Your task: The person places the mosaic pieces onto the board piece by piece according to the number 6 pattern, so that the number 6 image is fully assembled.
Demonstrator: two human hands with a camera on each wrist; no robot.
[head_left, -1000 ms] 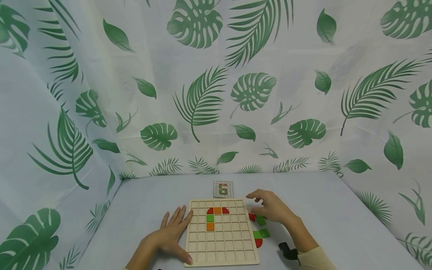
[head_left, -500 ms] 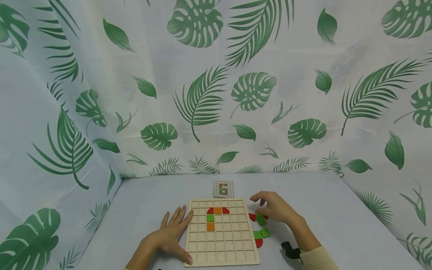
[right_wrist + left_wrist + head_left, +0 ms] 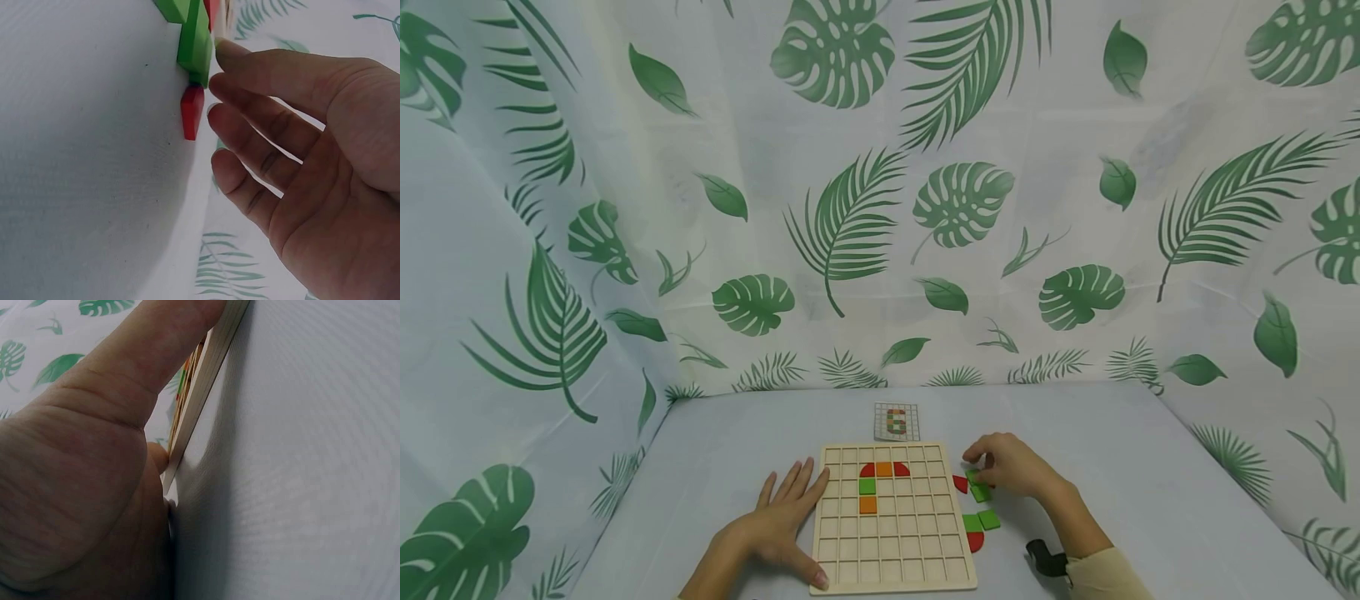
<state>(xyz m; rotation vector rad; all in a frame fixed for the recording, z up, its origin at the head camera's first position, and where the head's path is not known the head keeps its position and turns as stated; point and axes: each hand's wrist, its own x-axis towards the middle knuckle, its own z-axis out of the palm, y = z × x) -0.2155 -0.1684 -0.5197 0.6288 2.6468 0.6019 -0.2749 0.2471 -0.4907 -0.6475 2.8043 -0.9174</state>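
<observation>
My left hand (image 3: 778, 529) rests with spread fingers along the left side of a wooden grid board (image 3: 917, 546); its thumb lies on the near left corner. In the left wrist view the thumb (image 3: 147, 353) reaches to the board's edge (image 3: 206, 384). Set in the board are red rounded tiles (image 3: 901, 470), orange square tiles (image 3: 868, 505) and a green square tile (image 3: 867, 486). My right hand (image 3: 1018, 467) hovers, fingers loosely bent, over loose green tiles (image 3: 981, 493). In the right wrist view its thumb tip is close beside a green tile (image 3: 195, 47); no grip shows.
A small pattern card (image 3: 897, 422) lies beyond the board. More loose tiles lie right of the board: green squares (image 3: 989, 520), a red rounded piece (image 3: 975, 542) and another red one (image 3: 960, 483). A black device (image 3: 1045, 558) is at the right wrist. Leaf-print cloth (image 3: 880, 250) encloses the table.
My right hand has shifted slightly right and toward me, down to the loose tiles. Another green tile now shows by its thumb. My left hand and the board have stayed put.
</observation>
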